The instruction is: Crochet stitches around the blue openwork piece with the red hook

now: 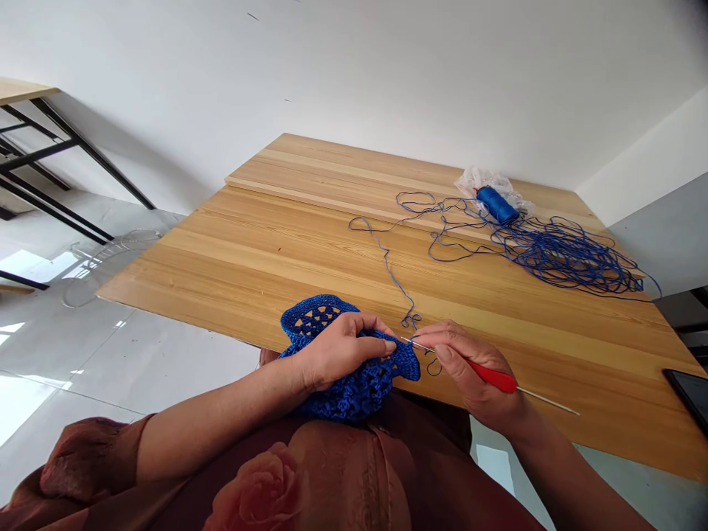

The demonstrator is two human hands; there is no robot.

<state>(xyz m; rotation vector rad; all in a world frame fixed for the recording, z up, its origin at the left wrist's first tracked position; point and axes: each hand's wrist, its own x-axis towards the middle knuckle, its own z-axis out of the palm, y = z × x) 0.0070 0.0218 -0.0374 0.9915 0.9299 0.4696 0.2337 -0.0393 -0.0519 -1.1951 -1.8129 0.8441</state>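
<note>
A blue crocheted piece [354, 391] with an openwork pattern hangs over the table's front edge toward my lap. My left hand [348, 346] pinches its upper edge between thumb and fingers. In my right hand [476, 369] is a crochet hook [501, 377] with a red handle and thin metal ends. Its tip points left, close to the edge of the crocheted piece; whether it sits inside a stitch I cannot tell. Blue yarn [395, 280] trails across the wood to the right hand's fingers, with a small loop lying beneath them.
On the wooden table [276, 243], a blue yarn spool [498, 205] lies by a crumpled plastic bag [484, 179]. Next to it spreads a loose yarn tangle [575, 254]. A dark phone [689, 398] rests at the right edge. Another table [27, 90] stands at far left.
</note>
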